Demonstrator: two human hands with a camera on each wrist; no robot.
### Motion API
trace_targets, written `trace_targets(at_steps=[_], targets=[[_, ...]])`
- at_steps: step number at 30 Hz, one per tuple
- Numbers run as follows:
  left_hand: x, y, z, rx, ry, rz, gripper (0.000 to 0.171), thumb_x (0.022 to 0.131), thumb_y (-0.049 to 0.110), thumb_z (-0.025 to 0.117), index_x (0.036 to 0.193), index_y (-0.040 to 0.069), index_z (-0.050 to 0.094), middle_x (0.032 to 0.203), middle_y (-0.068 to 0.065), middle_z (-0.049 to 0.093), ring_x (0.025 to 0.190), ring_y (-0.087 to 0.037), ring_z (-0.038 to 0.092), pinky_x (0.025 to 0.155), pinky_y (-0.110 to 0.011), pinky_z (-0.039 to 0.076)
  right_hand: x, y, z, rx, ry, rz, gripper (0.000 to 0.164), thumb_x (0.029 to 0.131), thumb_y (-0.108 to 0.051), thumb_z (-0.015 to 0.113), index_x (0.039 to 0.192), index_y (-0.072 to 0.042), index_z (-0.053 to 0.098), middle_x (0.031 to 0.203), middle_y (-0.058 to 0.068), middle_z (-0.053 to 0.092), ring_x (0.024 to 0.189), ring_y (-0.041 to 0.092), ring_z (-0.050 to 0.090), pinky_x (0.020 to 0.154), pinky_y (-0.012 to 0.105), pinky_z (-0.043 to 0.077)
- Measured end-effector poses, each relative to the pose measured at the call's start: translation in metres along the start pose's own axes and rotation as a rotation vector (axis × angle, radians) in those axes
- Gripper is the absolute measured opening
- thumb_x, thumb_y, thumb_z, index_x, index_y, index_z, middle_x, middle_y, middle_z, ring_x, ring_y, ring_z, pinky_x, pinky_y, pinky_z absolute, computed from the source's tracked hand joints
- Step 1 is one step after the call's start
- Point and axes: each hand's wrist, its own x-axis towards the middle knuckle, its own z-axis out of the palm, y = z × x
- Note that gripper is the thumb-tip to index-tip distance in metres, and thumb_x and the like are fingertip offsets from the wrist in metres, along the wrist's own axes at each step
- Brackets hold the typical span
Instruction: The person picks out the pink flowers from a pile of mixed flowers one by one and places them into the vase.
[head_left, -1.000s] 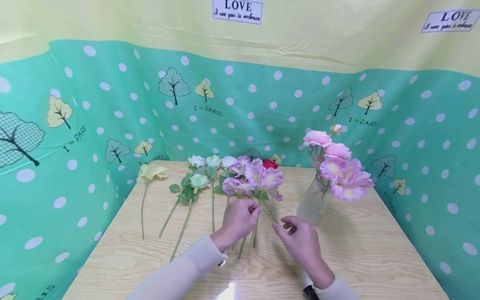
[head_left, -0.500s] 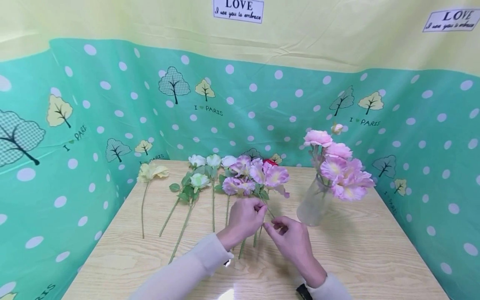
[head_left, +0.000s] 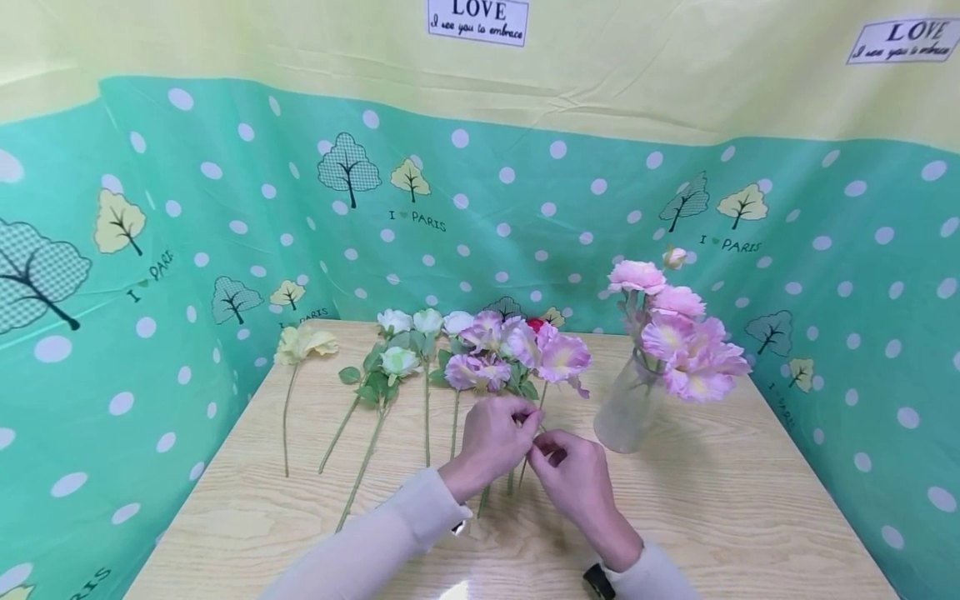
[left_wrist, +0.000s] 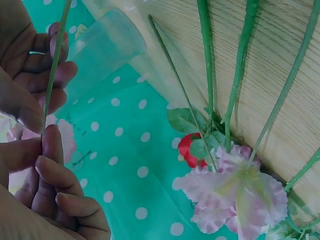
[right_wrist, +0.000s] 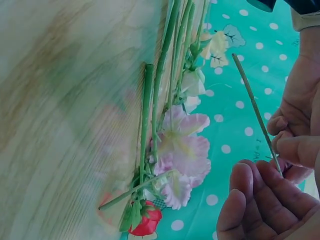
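A purple-pink flower (head_left: 564,354) with ruffled petals and a yellowish centre is held up by its thin green stem (left_wrist: 56,57). My left hand (head_left: 497,429) pinches this stem between thumb and fingertips, below the bloom. Right beside it, my right hand (head_left: 576,477) pinches the same stem lower down, the fingertips of both hands close together. The stem's bare end (right_wrist: 240,67) sticks out past the hands. Behind and left of the hands, other purple-pink flowers (head_left: 476,372) lie on the table. A red flower (right_wrist: 146,220) is partly covered by the held bloom in the head view.
A frosted clear vase (head_left: 624,408) stands right of the hands, holding several pink and purple-pink flowers (head_left: 693,354). White-green roses (head_left: 400,361) and a pale yellow flower (head_left: 303,343) lie to the left on the wooden table (head_left: 247,542). A polka-dot cloth (head_left: 450,233) encloses the sides.
The held flower has shifted to the right and its stem has turned more upright. My right hand has moved left, closer to my left hand, which has edged right.
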Motion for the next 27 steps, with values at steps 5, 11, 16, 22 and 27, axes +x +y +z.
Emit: trace_targets(at_steps=[5,11,16,22,27], targets=[[-0.0001,0.0001,-0.0003,0.004,0.011,0.016,0.005,0.088,0.018,0.079,0.087,0.016,0.083,0.083,0.003,0.078,0.067,-0.006,0.068,0.056,-0.019,0.047,0.001,-0.0005,0.0027,0.019,0.028,-0.022,0.012,0.081,-0.002,0.08,0.076,-0.012,0.077,0.064,-0.006,0.068,0.053,-0.002,0.057,0.051,0.017,0.05],[0.0008,-0.0008,-0.0002,0.032,0.025,0.043,0.006,0.088,0.019,0.079,0.085,0.016,0.084,0.083,0.004,0.078,0.068,-0.007,0.069,0.055,-0.019,0.047,0.0008,-0.0011,0.006,0.065,0.065,-0.035,0.014,0.081,0.003,0.077,0.076,-0.01,0.076,0.064,-0.006,0.069,0.054,0.0,0.06,0.051,0.016,0.05],[0.0018,-0.0006,-0.0005,0.049,0.017,0.04,0.006,0.088,0.02,0.078,0.086,0.018,0.084,0.083,0.005,0.078,0.068,-0.007,0.069,0.055,-0.019,0.046,0.0004,-0.0015,0.007,0.113,0.075,-0.001,0.014,0.084,0.005,0.075,0.079,-0.008,0.076,0.065,-0.004,0.07,0.053,0.001,0.062,0.049,0.016,0.05],[0.0031,0.0004,-0.0009,0.062,-0.002,0.03,0.007,0.089,0.022,0.078,0.087,0.018,0.084,0.084,0.005,0.078,0.069,-0.01,0.07,0.055,-0.021,0.047,0.0001,-0.0017,0.0081,0.14,0.078,0.029,0.013,0.085,0.006,0.074,0.081,-0.005,0.076,0.065,-0.002,0.071,0.051,0.0,0.062,0.047,0.017,0.05],[0.0043,0.0003,-0.002,0.08,-0.018,0.03,0.008,0.089,0.024,0.079,0.088,0.019,0.084,0.085,0.005,0.078,0.065,-0.007,0.068,0.051,-0.019,0.044,0.0016,-0.0005,0.0083,0.126,0.104,-0.007,0.014,0.083,0.009,0.077,0.079,-0.005,0.075,0.064,-0.002,0.07,0.05,-0.001,0.06,0.045,0.017,0.049]])
